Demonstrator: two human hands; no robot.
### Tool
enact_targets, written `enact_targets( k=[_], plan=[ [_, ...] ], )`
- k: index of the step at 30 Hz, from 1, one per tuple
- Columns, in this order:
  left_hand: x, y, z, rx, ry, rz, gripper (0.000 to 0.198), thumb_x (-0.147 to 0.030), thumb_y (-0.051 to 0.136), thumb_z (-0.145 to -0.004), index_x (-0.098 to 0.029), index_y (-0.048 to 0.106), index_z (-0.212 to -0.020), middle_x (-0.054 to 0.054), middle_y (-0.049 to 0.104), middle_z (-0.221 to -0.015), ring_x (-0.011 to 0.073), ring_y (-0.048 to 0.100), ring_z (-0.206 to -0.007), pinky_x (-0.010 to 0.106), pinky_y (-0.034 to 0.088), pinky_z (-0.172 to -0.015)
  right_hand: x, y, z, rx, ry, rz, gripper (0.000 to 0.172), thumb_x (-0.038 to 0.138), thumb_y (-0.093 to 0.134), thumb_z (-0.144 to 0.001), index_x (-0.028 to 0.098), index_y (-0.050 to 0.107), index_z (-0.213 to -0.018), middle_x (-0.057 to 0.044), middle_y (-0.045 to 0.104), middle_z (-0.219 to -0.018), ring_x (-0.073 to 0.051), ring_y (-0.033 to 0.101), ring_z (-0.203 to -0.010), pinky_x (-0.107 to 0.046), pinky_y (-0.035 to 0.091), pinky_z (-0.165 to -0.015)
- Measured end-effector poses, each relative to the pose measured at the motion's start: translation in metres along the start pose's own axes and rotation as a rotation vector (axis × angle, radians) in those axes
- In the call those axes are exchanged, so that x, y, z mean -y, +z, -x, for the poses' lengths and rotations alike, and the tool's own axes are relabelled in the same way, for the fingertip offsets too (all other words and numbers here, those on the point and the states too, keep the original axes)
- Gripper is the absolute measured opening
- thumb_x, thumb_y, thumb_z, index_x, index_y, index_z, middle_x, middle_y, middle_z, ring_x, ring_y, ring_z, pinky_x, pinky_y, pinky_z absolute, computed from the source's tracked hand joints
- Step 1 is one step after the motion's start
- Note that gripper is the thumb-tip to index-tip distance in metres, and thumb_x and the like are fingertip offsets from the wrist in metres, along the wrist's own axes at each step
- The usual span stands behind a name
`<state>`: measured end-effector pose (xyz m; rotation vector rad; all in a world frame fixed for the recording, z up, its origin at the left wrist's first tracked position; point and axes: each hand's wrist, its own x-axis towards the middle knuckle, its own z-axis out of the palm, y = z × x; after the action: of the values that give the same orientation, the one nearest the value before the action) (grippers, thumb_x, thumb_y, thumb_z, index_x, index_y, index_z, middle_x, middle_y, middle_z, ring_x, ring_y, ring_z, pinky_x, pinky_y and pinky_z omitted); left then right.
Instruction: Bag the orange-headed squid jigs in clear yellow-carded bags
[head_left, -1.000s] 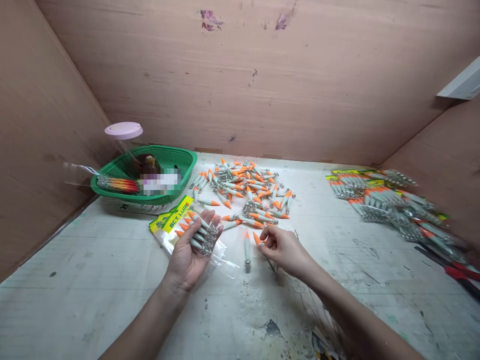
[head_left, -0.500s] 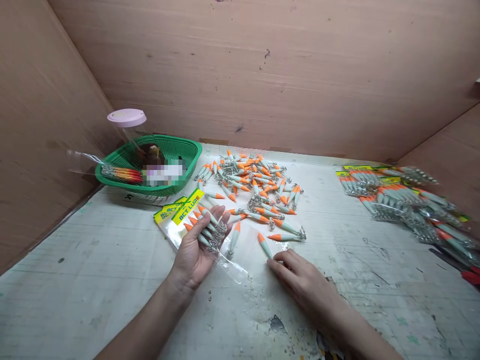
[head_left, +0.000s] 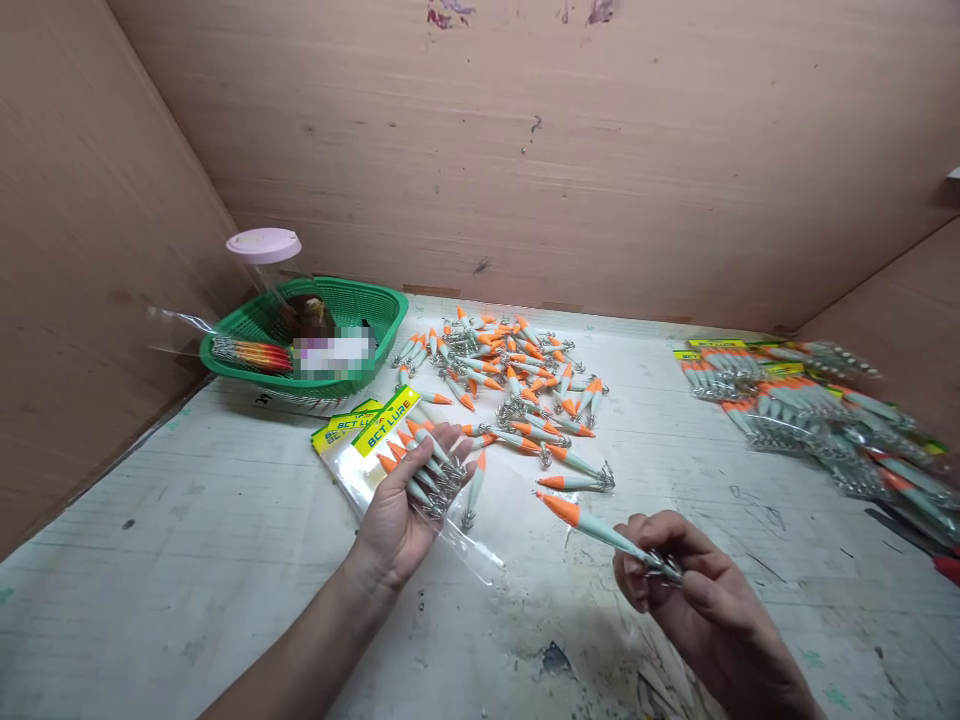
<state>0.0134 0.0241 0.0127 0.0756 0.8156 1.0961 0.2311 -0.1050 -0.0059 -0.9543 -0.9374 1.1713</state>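
Several orange-tipped, pale green squid jigs [head_left: 427,470] lie side by side in my left hand [head_left: 397,515], its thumb pressed across them. Beneath that hand is a clear plastic bag with a yellow-green header card [head_left: 386,420], its open end [head_left: 472,555] sticking out toward me. My right hand [head_left: 690,590] pinches one squid jig [head_left: 592,525] by its hook end, the orange tip pointing left and up. A loose pile of squid jigs [head_left: 517,370] lies beyond both hands. One jig [head_left: 475,490] rests just right of my left fingers.
A green basket [head_left: 394,310] at back left holds a lidded clear jar [head_left: 264,246] and a packet of red-yellow jigs [head_left: 251,354]. More header-card bags [head_left: 341,430] lie under the left one. Filled packets [head_left: 795,410] are heaped at right. Wooden walls [head_left: 525,200] enclose the table.
My right hand has lifted the squid jig off the table and moved right and nearer, now holding it at the hooks. My left hand keeps its hold, nearly still.
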Motion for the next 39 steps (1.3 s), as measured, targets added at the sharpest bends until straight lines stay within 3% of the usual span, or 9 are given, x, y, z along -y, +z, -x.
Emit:
enact_targets(
  k=[4, 7, 9, 11, 15, 19, 26, 33, 39],
  plan=[
    [0.008, -0.003, 0.003, 0.028, -0.043, -0.059, 0.019, -0.009, 0.054, -0.085, -0.009, 0.065, -0.101, 0.011, 0.073, -0.094, 0.0209, 0.072, -0.078, 0.032, 0.062, -0.067, 0.018, 0.003, -0.004, 0.095, -0.098, 0.107, 0.024, 0.044, 0.057, -0.083, 0.023, 0.063, -0.093, -0.005, 0.056, -0.071, -0.016, 0.052, -0.058, -0.028, 0.046, -0.049],
    [0.011, -0.002, 0.005, 0.022, -0.066, -0.088, 0.017, -0.009, 0.056, -0.083, -0.009, 0.067, -0.097, 0.011, 0.074, -0.092, 0.0210, 0.072, -0.078, 0.033, 0.061, -0.070, 0.033, 0.009, -0.003, 0.235, -0.218, 0.342, 0.022, 0.042, 0.053, -0.087, 0.025, 0.060, -0.098, -0.005, 0.056, -0.070, -0.019, 0.054, -0.063, -0.032, 0.050, -0.054],
    [0.012, -0.001, 0.007, 0.022, -0.072, -0.095, 0.018, -0.008, 0.057, -0.082, -0.010, 0.067, -0.097, 0.010, 0.074, -0.089, 0.0217, 0.072, -0.078, 0.035, 0.061, -0.071, 0.041, 0.018, -0.002, 0.347, -0.298, 0.558, 0.018, 0.033, 0.055, -0.088, 0.025, 0.058, -0.103, -0.005, 0.060, -0.074, -0.020, 0.058, -0.068, -0.033, 0.052, -0.059],
    [0.013, -0.001, 0.007, 0.030, -0.074, -0.108, 0.019, -0.008, 0.057, -0.082, -0.010, 0.067, -0.097, 0.010, 0.074, -0.087, 0.0229, 0.072, -0.079, 0.036, 0.060, -0.072, 0.046, 0.031, -0.003, 0.428, -0.375, 0.792, 0.024, 0.018, 0.059, -0.084, 0.025, 0.057, -0.107, -0.006, 0.064, -0.080, -0.020, 0.061, -0.071, -0.031, 0.054, -0.062],
    [0.015, -0.003, 0.008, 0.056, -0.077, -0.152, 0.018, -0.010, 0.060, -0.081, -0.009, 0.068, -0.096, 0.012, 0.074, -0.090, 0.0235, 0.071, -0.081, 0.033, 0.059, -0.073, 0.036, 0.054, -0.009, 0.405, -0.626, 1.137, 0.035, 0.004, 0.055, -0.079, 0.021, 0.058, -0.109, -0.007, 0.068, -0.081, -0.020, 0.062, -0.071, -0.031, 0.053, -0.060],
    [0.018, -0.004, 0.010, 0.072, -0.110, -0.169, 0.016, -0.010, 0.060, -0.080, -0.008, 0.070, -0.093, 0.012, 0.074, -0.090, 0.0202, 0.071, -0.073, 0.032, 0.059, -0.073, 0.016, 0.054, -0.011, 0.337, -0.824, 1.305, 0.032, 0.004, 0.056, -0.080, 0.012, 0.059, -0.110, -0.012, 0.071, -0.092, -0.022, 0.064, -0.075, -0.036, 0.054, -0.067],
    [0.019, -0.002, 0.012, 0.077, -0.111, -0.162, 0.018, -0.008, 0.059, -0.081, -0.009, 0.069, -0.095, 0.012, 0.074, -0.088, 0.0205, 0.071, -0.072, 0.037, 0.058, -0.078, 0.006, 0.040, -0.003, 0.283, -0.873, 1.350, 0.029, 0.005, 0.050, -0.083, 0.013, 0.064, -0.108, -0.019, 0.063, -0.118, -0.028, 0.062, -0.095, -0.042, 0.054, -0.074],
    [0.022, -0.003, 0.013, 0.102, -0.099, -0.205, 0.018, -0.010, 0.062, -0.078, -0.009, 0.069, -0.095, 0.013, 0.074, -0.090, 0.0254, 0.071, -0.080, 0.039, 0.057, -0.080, 0.003, 0.038, -0.004, 0.245, -0.833, 1.294, 0.037, 0.005, 0.045, -0.087, 0.017, 0.060, -0.119, -0.012, 0.067, -0.091, -0.022, 0.062, -0.080, -0.037, 0.052, -0.068],
    [0.026, -0.006, 0.015, 0.115, -0.122, -0.205, 0.022, -0.013, 0.066, -0.076, -0.011, 0.068, -0.098, 0.012, 0.073, -0.093, 0.0277, 0.071, -0.083, 0.041, 0.057, -0.079, 0.000, 0.041, -0.003, 0.235, -0.881, 1.273, 0.034, 0.002, 0.053, -0.082, 0.012, 0.061, -0.114, -0.013, 0.067, -0.092, -0.022, 0.059, -0.080, -0.037, 0.050, -0.066]
  ],
)
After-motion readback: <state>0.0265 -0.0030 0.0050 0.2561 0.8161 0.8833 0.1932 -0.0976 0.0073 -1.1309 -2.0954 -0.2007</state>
